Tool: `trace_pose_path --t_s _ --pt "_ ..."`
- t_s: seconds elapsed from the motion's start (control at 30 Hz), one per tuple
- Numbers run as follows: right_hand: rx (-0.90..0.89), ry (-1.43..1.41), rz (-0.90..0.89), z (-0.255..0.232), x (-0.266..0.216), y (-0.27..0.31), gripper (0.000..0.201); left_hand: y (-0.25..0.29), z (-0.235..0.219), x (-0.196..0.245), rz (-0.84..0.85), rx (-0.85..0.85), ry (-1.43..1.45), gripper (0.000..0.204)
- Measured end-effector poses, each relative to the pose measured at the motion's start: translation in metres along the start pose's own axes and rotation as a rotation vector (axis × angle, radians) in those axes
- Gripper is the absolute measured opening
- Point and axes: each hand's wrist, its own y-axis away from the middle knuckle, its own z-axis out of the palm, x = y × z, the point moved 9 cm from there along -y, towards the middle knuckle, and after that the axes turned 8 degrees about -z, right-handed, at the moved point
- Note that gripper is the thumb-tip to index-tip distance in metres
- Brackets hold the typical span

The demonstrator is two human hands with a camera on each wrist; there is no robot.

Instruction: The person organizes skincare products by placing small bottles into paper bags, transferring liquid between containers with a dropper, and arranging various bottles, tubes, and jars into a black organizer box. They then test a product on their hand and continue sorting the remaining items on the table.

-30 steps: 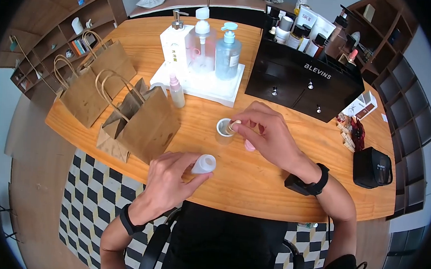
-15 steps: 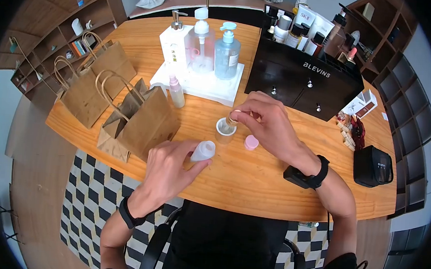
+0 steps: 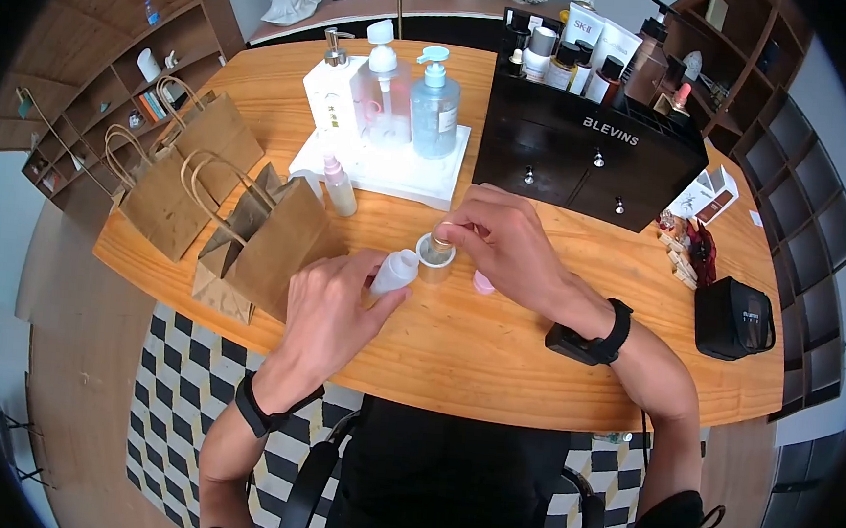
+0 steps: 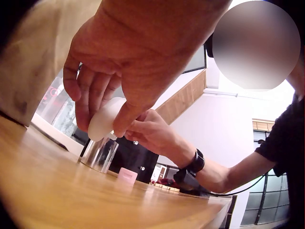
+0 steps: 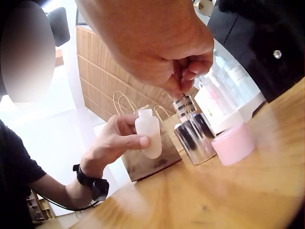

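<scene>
A small frosted white bottle [image 3: 393,274], tilted and uncapped, is gripped between the thumb and fingers of my left hand [image 3: 324,304]. Just right of it stands a small clear cup [image 5: 195,143] with a white rim. My right hand [image 3: 505,240] pinches a little cylinder [image 5: 185,107] with silver and gold bands, right at the mouth of that cup. I cannot tell what kind of thing this cylinder is. On the table beside the cup, below my right fingers, lies a pink cap [image 5: 233,143].
Brown paper bags [image 3: 282,244] stand left on the wooden table [image 3: 494,367]. A white tray [image 3: 389,185] bears pump bottles, with a small pink-topped spray bottle [image 3: 340,188] in front. Behind my right hand rises a black cosmetics organizer [image 3: 588,153]; a black case [image 3: 733,320] sits far right.
My left hand has carried the frosted bottle forward, close to the cup. My right hand still pinches the banded cylinder, which has shifted slightly at the cup's mouth.
</scene>
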Motion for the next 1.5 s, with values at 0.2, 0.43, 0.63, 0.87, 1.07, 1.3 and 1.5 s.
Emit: trace_pose_path --t_s 0.2,0.43,0.63,0.87,1.07,1.3,1.5 --pt "-0.045 -0.004 0.069 0.003 0.004 0.002 0.018 -0.003 0.002 0.002 -0.027 -0.033 -0.027 0.031" --pt "-0.015 -0.048 0.12 -0.004 0.007 0.001 0.018 -0.006 0.002 0.001 -0.002 -0.036 -0.027 0.033" --pt "0.024 -0.065 0.14 -0.019 0.008 -0.003 0.015 -0.009 0.011 -0.003 -0.011 -0.085 0.004 0.034" --pt "0.062 -0.078 0.145 -0.029 0.014 0.001 0.014 -0.009 0.018 -0.005 -0.08 -0.159 -0.003 0.032" --pt "0.053 -0.081 0.175 -0.032 0.015 0.004 0.014 -0.009 0.02 -0.005 -0.075 -0.183 -0.014 0.033" --pt "0.086 -0.097 0.223 -0.045 0.012 0.002 0.014 -0.008 0.019 -0.006 -0.05 -0.161 -0.005 0.034" --pt "0.137 -0.238 0.221 -0.049 0.014 -0.001 0.015 -0.009 0.02 -0.008 -0.082 -0.191 -0.026 0.035"
